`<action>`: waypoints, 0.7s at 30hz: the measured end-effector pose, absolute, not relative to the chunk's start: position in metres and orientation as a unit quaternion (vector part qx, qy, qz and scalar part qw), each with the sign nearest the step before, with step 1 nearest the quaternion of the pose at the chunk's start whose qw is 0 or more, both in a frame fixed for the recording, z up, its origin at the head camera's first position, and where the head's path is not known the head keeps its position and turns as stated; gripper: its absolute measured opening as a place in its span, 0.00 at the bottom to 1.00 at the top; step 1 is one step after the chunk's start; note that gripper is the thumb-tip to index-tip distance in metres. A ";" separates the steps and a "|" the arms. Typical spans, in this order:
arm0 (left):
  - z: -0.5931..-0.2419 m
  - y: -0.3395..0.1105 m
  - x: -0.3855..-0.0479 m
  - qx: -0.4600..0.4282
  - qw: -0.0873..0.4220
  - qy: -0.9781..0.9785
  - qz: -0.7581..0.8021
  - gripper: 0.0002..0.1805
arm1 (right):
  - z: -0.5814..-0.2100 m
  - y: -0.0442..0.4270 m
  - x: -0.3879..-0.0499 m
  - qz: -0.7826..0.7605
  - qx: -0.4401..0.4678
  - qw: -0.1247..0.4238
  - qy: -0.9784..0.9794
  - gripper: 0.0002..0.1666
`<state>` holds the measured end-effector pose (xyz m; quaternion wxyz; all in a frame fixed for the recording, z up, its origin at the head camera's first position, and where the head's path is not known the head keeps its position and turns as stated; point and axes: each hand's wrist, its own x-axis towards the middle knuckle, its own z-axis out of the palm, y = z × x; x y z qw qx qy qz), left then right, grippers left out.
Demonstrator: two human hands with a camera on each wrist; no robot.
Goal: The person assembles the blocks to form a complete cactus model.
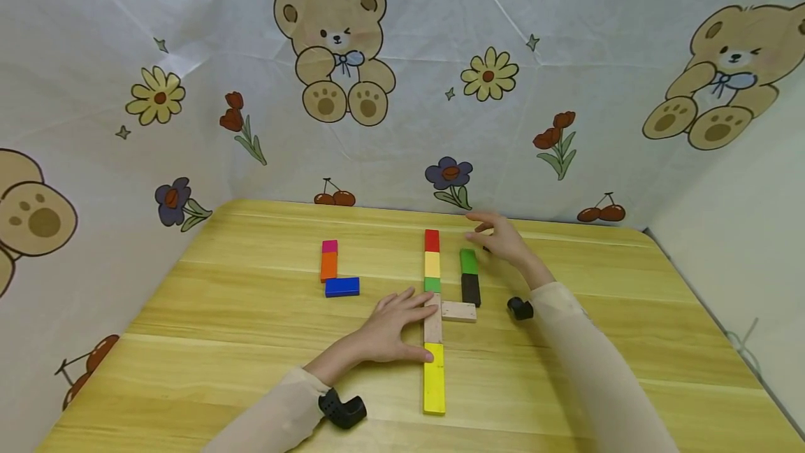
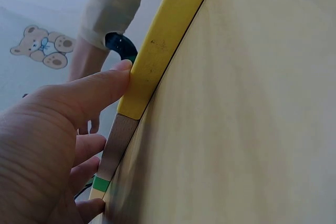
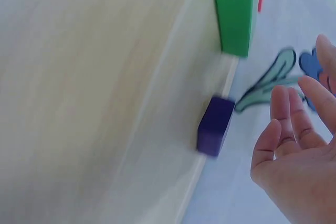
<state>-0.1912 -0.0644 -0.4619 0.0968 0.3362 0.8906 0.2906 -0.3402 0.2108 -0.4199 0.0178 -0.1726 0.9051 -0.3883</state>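
A column of blocks stands on the table, ending near me in a long yellow block (image 1: 434, 391). My left hand (image 1: 393, 331) touches this column, fingers spread along the plain wooden block (image 1: 432, 331) and thumb against the yellow one. Over the far right part hovers my right hand (image 1: 503, 240), fingers loosely bent and holding nothing. Close to it in the right wrist view lies a dark purple block (image 3: 214, 127), mostly hidden by the hand in the head view. Left of that hand, a green block (image 1: 468, 261) meets a black block (image 1: 470, 291) end to end.
Red (image 1: 432, 240), pale yellow (image 1: 432, 264) and small green (image 1: 432, 284) blocks form the column's far end. Another wooden block (image 1: 459, 311) juts right. Pink (image 1: 330, 246), orange (image 1: 329, 266) and blue (image 1: 342, 287) blocks make an L at left. A bear-print cloth hangs behind.
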 end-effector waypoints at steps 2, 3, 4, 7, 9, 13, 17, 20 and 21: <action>-0.462 -0.064 -0.191 0.335 0.097 0.891 0.291 0.45 | -0.421 0.221 -0.339 -0.398 -0.157 0.015 0.904 0.32; -0.462 -0.064 -0.191 0.335 0.097 0.891 0.291 0.45 | -0.421 0.225 -0.339 -0.404 -0.149 0.014 0.903 0.32; -0.462 -0.064 -0.191 0.335 0.096 0.891 0.291 0.45 | -0.422 0.230 -0.338 -0.412 -0.142 0.016 0.900 0.32; -0.462 -0.064 -0.191 0.336 0.095 0.891 0.291 0.45 | -0.426 0.242 -0.339 -0.428 -0.122 0.020 0.895 0.33; -0.462 -0.064 -0.191 0.336 0.095 0.891 0.291 0.45 | -0.429 0.248 -0.339 -0.437 -0.113 0.021 0.892 0.33; -0.462 -0.064 -0.191 0.336 0.098 0.889 0.294 0.45 | -0.433 0.257 -0.338 -0.446 -0.097 0.021 0.890 0.32; -0.462 -0.064 -0.190 0.337 0.097 0.889 0.294 0.45 | -0.436 0.261 -0.337 -0.447 -0.090 0.024 0.890 0.33; -0.462 -0.064 -0.190 0.338 0.096 0.889 0.294 0.45 | -0.438 0.265 -0.337 -0.455 -0.088 0.029 0.886 0.33; -0.463 -0.064 -0.190 0.339 0.095 0.888 0.295 0.45 | -0.440 0.266 -0.336 -0.456 -0.088 0.032 0.885 0.33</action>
